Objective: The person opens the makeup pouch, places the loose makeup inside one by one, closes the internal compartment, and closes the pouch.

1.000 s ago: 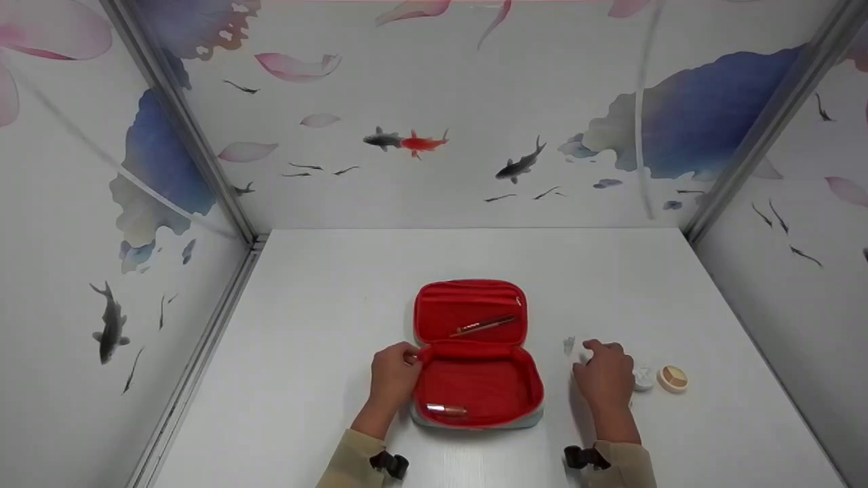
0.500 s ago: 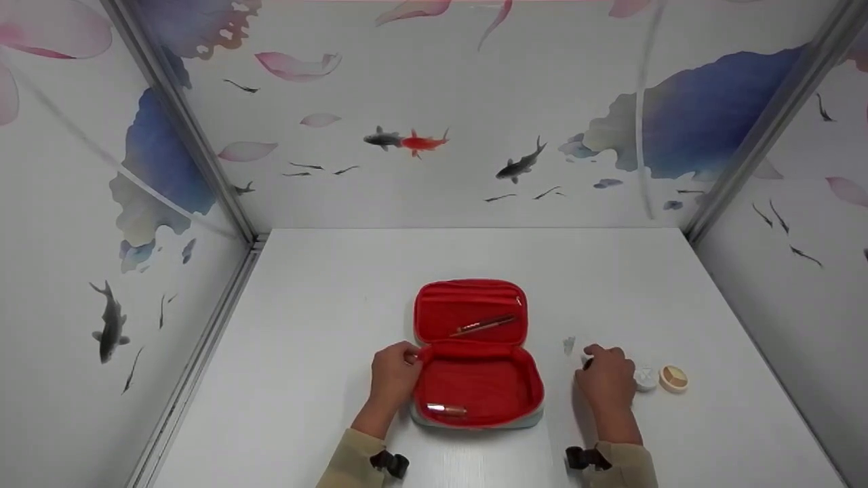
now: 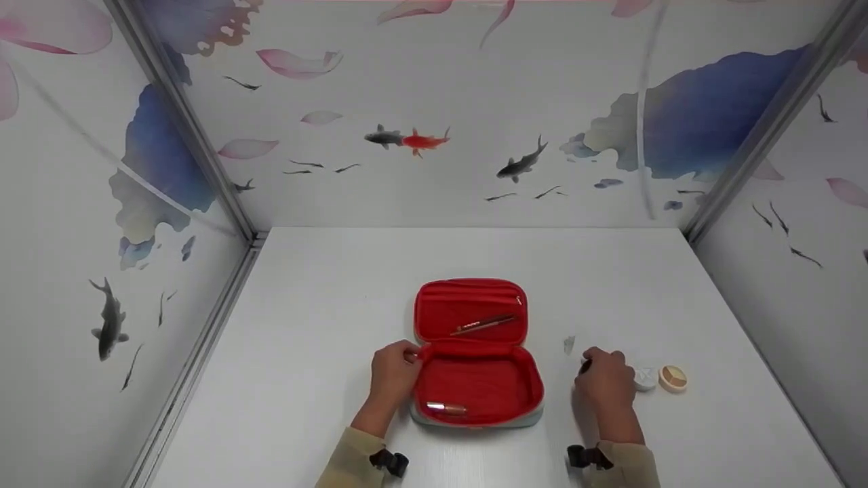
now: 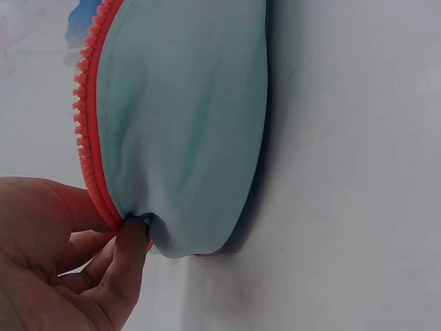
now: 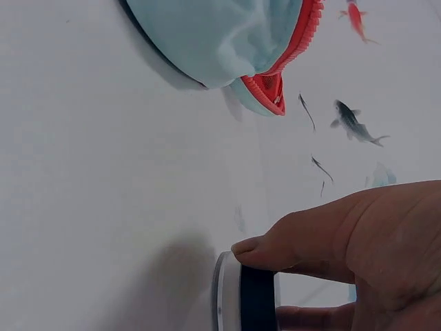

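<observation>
The left sleeve (image 3: 347,462) and right sleeve (image 3: 627,466) are beige; the left wrist device (image 3: 389,463) and right wrist device (image 3: 588,457) (small, blocky) are black.

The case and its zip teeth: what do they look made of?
Case: matte fabric, probably synthetic, since its pale blue-green side puckers softly where pinched. Zip teeth: likely moulded plastic, being chunky, red and without metallic shine.
</observation>
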Demonstrator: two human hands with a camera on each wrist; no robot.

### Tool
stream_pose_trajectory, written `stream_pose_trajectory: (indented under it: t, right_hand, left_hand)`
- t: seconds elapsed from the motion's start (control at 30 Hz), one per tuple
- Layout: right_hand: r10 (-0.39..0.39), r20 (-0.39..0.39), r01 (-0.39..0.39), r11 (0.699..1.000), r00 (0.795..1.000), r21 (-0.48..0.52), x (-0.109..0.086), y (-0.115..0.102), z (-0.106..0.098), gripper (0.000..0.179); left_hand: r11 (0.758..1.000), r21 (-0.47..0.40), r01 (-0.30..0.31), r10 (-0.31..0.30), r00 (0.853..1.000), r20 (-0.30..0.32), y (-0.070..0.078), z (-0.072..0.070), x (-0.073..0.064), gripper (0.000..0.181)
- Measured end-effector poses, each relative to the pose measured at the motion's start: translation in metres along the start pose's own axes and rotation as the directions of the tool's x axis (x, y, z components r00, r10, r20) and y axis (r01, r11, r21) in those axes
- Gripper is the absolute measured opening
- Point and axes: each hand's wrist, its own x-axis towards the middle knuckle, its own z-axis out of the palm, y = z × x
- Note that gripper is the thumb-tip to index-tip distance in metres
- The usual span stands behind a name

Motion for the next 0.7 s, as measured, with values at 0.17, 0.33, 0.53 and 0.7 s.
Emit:
stream_pose_trajectory:
  t: [0.17,0.33,0.53,0.7]
  right_hand:
    - [0.017,0.035,-0.017,1.000,0.999,-0.008,0.000,-0.002,-0.004,0.042]
    - [0.022,0.044,-0.022,1.000,0.999,-0.017,0.000,-0.004,-0.003,0.042]
    - [0.008,0.032,-0.007,0.999,0.999,-0.035,-0.001,-0.010,-0.001,0.045]
    - [-0.022,0.010,0.022,0.999,1.000,-0.039,-0.002,-0.014,0.000,0.047]
  left_hand:
    - [1.000,-0.004,0.017,-0.017,1.000,0.013,0.002,-0.001,0.000,0.013]
    - [0.999,-0.008,0.046,-0.046,0.999,0.030,0.004,-0.002,0.000,0.014]
    - [0.999,-0.003,0.048,-0.048,0.998,0.029,0.004,-0.003,0.000,0.013]
    - [0.998,-0.012,0.055,-0.054,0.998,0.038,0.002,-0.001,-0.001,0.011]
